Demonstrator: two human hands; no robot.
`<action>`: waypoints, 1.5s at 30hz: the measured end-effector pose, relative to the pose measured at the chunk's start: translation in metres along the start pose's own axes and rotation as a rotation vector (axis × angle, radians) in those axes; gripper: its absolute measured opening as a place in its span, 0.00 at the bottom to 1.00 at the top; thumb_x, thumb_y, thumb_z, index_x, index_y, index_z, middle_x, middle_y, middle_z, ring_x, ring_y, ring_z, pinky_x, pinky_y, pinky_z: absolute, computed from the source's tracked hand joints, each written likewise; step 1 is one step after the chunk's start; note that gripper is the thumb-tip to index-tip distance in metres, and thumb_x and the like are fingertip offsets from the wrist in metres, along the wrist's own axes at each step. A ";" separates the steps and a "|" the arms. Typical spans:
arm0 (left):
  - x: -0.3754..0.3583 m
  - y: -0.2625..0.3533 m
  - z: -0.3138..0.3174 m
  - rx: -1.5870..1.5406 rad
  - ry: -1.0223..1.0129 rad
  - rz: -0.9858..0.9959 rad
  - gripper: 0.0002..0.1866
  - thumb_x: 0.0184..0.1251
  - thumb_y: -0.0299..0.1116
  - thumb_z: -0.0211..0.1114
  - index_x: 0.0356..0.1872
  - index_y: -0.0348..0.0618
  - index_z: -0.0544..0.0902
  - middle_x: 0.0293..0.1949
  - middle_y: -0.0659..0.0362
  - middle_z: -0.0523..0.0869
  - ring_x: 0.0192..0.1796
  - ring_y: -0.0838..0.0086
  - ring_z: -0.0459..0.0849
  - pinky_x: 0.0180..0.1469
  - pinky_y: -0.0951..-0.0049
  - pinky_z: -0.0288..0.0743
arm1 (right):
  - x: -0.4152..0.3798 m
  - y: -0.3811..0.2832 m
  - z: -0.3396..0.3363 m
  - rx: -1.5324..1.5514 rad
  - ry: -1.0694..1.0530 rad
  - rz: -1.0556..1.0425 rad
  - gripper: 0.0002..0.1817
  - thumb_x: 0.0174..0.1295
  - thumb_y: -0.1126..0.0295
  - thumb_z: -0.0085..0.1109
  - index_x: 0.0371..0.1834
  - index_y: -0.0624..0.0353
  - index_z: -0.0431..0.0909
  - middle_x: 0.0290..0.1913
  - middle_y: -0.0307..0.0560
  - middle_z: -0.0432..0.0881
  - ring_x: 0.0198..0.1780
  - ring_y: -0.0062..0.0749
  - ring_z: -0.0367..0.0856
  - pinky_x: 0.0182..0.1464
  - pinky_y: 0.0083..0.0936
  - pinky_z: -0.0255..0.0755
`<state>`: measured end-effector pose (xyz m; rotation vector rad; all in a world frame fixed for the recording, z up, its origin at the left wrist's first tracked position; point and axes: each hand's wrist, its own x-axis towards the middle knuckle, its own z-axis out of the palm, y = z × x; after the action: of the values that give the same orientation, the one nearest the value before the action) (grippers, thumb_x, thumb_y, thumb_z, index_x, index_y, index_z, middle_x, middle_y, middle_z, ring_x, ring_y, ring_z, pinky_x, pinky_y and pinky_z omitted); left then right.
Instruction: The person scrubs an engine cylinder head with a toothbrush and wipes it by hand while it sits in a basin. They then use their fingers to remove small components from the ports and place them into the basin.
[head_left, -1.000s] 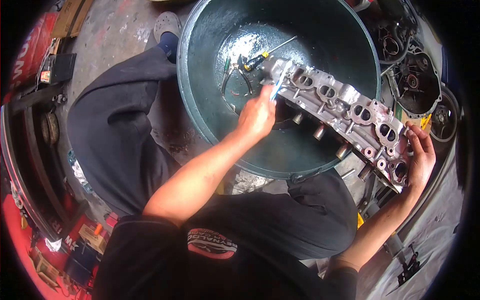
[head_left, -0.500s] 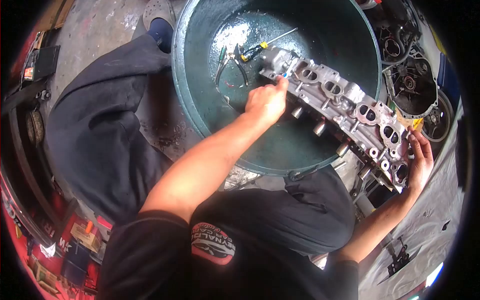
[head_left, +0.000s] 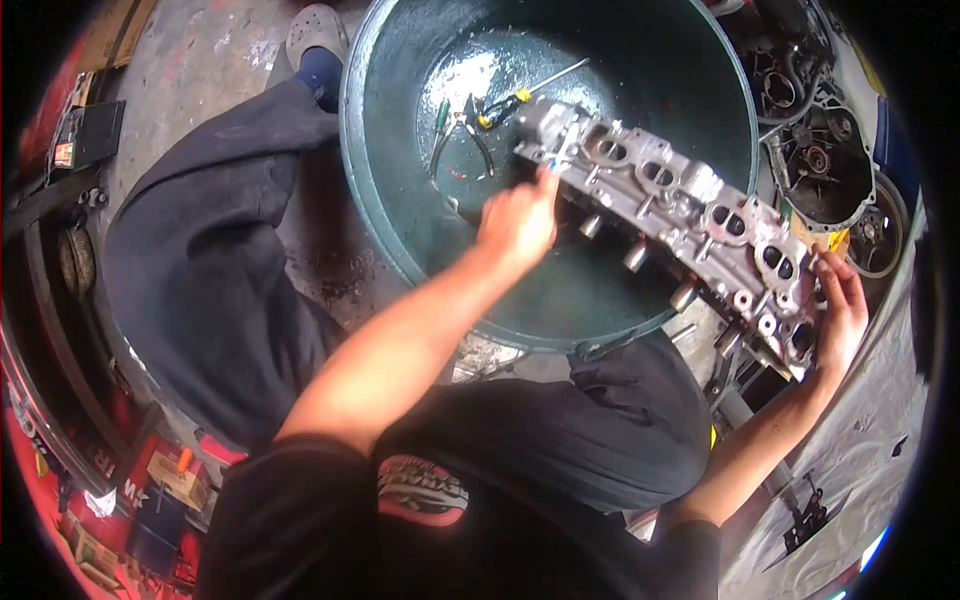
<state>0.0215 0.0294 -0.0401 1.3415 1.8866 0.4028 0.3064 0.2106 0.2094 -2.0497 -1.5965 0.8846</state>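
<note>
Where the right hand (head_left: pixel 843 312) grips, a casting (head_left: pixel 692 228) overhangs the tub's rim (head_left: pixel 352 140).

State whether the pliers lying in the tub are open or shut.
Open: the pliers lie in the tub with their two handles spread apart.

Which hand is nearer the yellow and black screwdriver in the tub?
Left. The left hand is below the screwdriver in the picture, near one end of the metal casting; the right hand is farther away, touching the casting's other end.
</note>
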 end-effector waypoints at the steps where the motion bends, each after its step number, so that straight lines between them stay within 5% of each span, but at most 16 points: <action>1: 0.009 0.003 -0.009 -0.008 -0.040 0.026 0.28 0.68 0.29 0.53 0.69 0.31 0.65 0.36 0.38 0.88 0.40 0.44 0.89 0.43 0.44 0.82 | -0.001 0.000 0.000 -0.010 -0.014 -0.029 0.12 0.68 0.70 0.65 0.52 0.61 0.85 0.49 0.39 0.88 0.44 0.18 0.81 0.44 0.16 0.77; 4: -0.023 0.016 0.013 -0.043 0.023 0.026 0.25 0.68 0.29 0.53 0.66 0.35 0.69 0.32 0.40 0.87 0.35 0.41 0.88 0.41 0.37 0.78 | 0.001 -0.003 -0.001 -0.037 -0.026 -0.103 0.12 0.68 0.71 0.65 0.52 0.62 0.85 0.49 0.41 0.88 0.42 0.19 0.80 0.42 0.15 0.75; 9: -0.006 0.035 -0.032 0.056 -0.039 -0.070 0.14 0.73 0.30 0.49 0.50 0.32 0.78 0.35 0.43 0.90 0.37 0.48 0.90 0.42 0.48 0.84 | -0.001 -0.004 0.004 0.038 -0.025 -0.073 0.12 0.67 0.72 0.64 0.51 0.64 0.85 0.50 0.43 0.88 0.46 0.19 0.81 0.43 0.16 0.76; 15: -0.007 0.031 -0.040 -0.170 -0.053 -0.158 0.24 0.64 0.31 0.57 0.61 0.31 0.77 0.39 0.41 0.89 0.47 0.49 0.89 0.49 0.49 0.82 | 0.002 0.001 0.001 0.034 -0.044 -0.073 0.13 0.65 0.71 0.66 0.51 0.62 0.86 0.49 0.39 0.88 0.39 0.16 0.80 0.37 0.14 0.72; 18: -0.009 0.008 -0.032 0.205 -0.045 0.012 0.22 0.65 0.30 0.57 0.60 0.32 0.75 0.36 0.40 0.89 0.41 0.48 0.90 0.45 0.48 0.82 | 0.005 0.003 0.003 0.037 -0.045 -0.102 0.12 0.65 0.70 0.66 0.50 0.61 0.86 0.47 0.39 0.88 0.35 0.16 0.79 0.35 0.14 0.72; 20: -0.032 0.025 -0.029 -0.013 0.071 -0.137 0.13 0.72 0.32 0.53 0.51 0.38 0.75 0.29 0.40 0.87 0.36 0.42 0.88 0.40 0.41 0.79 | 0.006 0.003 0.002 -0.004 -0.064 -0.125 0.12 0.65 0.70 0.66 0.50 0.61 0.86 0.47 0.40 0.88 0.36 0.16 0.79 0.36 0.15 0.73; 24: -0.059 0.075 -0.044 -0.053 -0.051 0.004 0.10 0.69 0.30 0.55 0.48 0.38 0.75 0.28 0.41 0.86 0.35 0.41 0.87 0.39 0.41 0.78 | -0.001 -0.005 0.006 -0.006 -0.026 -0.081 0.11 0.66 0.70 0.65 0.50 0.61 0.85 0.47 0.39 0.88 0.41 0.17 0.81 0.38 0.16 0.75; 25: -0.056 0.084 -0.053 0.040 -0.112 0.053 0.16 0.69 0.29 0.51 0.55 0.33 0.75 0.31 0.43 0.89 0.36 0.47 0.90 0.40 0.46 0.83 | -0.002 -0.005 0.006 0.045 -0.042 -0.037 0.11 0.66 0.71 0.64 0.49 0.61 0.85 0.48 0.39 0.88 0.41 0.17 0.81 0.39 0.16 0.75; 33: -0.047 0.106 -0.068 0.027 -0.076 0.128 0.13 0.64 0.25 0.55 0.49 0.34 0.78 0.30 0.42 0.87 0.37 0.44 0.88 0.42 0.44 0.80 | -0.004 -0.006 0.007 0.062 -0.053 -0.061 0.10 0.67 0.72 0.64 0.49 0.63 0.85 0.49 0.39 0.88 0.43 0.18 0.82 0.42 0.16 0.77; 40: -0.015 -0.016 -0.063 0.447 0.075 0.520 0.22 0.66 0.30 0.55 0.61 0.37 0.75 0.28 0.49 0.87 0.31 0.55 0.89 0.34 0.53 0.83 | 0.003 -0.002 0.005 0.068 -0.064 -0.083 0.11 0.67 0.72 0.64 0.51 0.63 0.85 0.48 0.39 0.87 0.43 0.18 0.80 0.44 0.15 0.76; 45: -0.039 0.005 -0.073 0.389 -0.040 0.155 0.21 0.70 0.30 0.52 0.63 0.37 0.74 0.30 0.46 0.88 0.31 0.53 0.89 0.33 0.52 0.83 | -0.001 -0.003 0.004 0.044 -0.057 -0.047 0.12 0.68 0.72 0.63 0.51 0.63 0.85 0.49 0.39 0.87 0.43 0.18 0.80 0.45 0.17 0.76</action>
<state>-0.0231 0.0086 0.0262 1.7435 1.8977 0.0830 0.3015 0.2106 0.2086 -1.9657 -1.6336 0.9608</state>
